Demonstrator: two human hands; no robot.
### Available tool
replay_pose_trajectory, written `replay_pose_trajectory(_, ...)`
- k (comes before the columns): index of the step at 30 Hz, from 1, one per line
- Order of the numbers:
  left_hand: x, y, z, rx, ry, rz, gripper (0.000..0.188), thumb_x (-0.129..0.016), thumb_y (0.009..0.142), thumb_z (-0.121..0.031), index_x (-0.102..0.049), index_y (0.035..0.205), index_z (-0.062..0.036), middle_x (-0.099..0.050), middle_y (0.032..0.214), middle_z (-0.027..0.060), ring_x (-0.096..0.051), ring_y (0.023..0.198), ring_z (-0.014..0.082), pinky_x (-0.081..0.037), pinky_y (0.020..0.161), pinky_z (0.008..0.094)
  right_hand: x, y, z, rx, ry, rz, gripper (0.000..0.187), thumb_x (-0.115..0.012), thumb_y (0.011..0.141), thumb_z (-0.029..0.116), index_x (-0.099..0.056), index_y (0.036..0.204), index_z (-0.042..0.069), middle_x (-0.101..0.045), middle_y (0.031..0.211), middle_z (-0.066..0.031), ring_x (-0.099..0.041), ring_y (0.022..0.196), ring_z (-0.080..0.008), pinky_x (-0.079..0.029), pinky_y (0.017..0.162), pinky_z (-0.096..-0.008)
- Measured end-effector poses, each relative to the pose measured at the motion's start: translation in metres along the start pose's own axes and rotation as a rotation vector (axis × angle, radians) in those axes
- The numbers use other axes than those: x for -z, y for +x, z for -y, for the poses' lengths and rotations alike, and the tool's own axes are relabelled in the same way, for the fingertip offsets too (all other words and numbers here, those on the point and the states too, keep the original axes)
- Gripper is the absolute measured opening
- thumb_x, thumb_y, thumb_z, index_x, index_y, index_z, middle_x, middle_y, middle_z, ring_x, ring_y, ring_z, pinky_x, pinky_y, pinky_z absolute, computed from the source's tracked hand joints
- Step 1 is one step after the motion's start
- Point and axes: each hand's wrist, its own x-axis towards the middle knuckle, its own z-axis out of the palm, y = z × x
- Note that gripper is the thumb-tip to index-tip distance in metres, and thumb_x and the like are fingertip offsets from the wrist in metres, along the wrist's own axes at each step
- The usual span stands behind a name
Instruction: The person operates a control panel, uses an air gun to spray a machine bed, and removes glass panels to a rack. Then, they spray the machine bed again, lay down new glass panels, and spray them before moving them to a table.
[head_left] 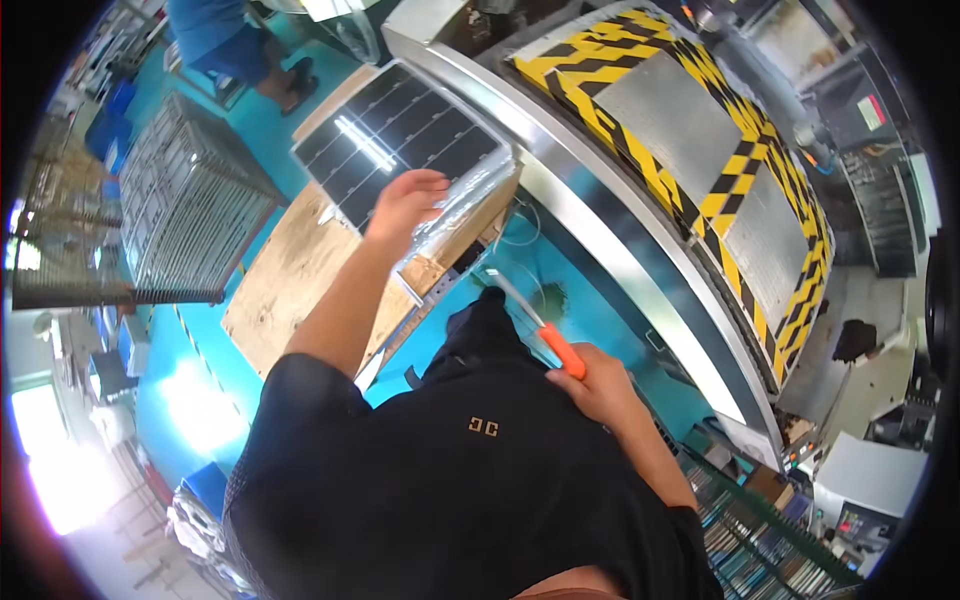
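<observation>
The floor [585,315] around you was glossy turquoise, white glare [205,405] pooled to your left. A bright window [75,490] shone beyond it. A plywood-topped desk [290,275] stood before you, a grey rack stack [195,190] past its left side. Rightward: metal machinery [665,110] banded in yellow-black tape [735,185].

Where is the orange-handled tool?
In the head view, the tool is just right of centre, gripped in the right hand, with teal floor below its shaft.

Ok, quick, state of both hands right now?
Left hand: open, over the dark panel; contact unclear.
Right hand: closed, holding the orange-handled tool.
</observation>
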Motion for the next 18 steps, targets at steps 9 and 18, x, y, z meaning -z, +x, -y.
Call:
replay_pose_trajectory(9,0.145,-0.038,0.014,0.009,0.015,-0.497,0.039,-0.049,0.086,0.0,-0.058,0.124,-0.0065,-0.063,0.118,0.0069,-0.063,0.1,0.0191,-0.053,0.077,0.0318,0.039,0.068,0.13,0.202,-0.574,0.165,0.049,-0.067,0.09,0.046,-0.056,0.101,-0.001,-0.069,0.078,-0.0192,-0.07,0.074,-0.0379,-0.055,0.064,-0.0483)
replay_pose_trajectory(18,0.111,-0.024,-0.001,0.102,0.049,-0.362,0.042,-0.048,0.082,0.001,-0.058,0.122,-0.0048,-0.063,0.116,0.0092,-0.064,0.097,0.0185,-0.052,0.071,0.0296,0.121,0.039,0.112,-0.179,-0.493,0.301,0.054,-0.066,0.088,0.053,-0.06,0.102,0.001,-0.067,0.085,-0.022,-0.066,0.083,-0.0442,-0.052,0.074,-0.0496)
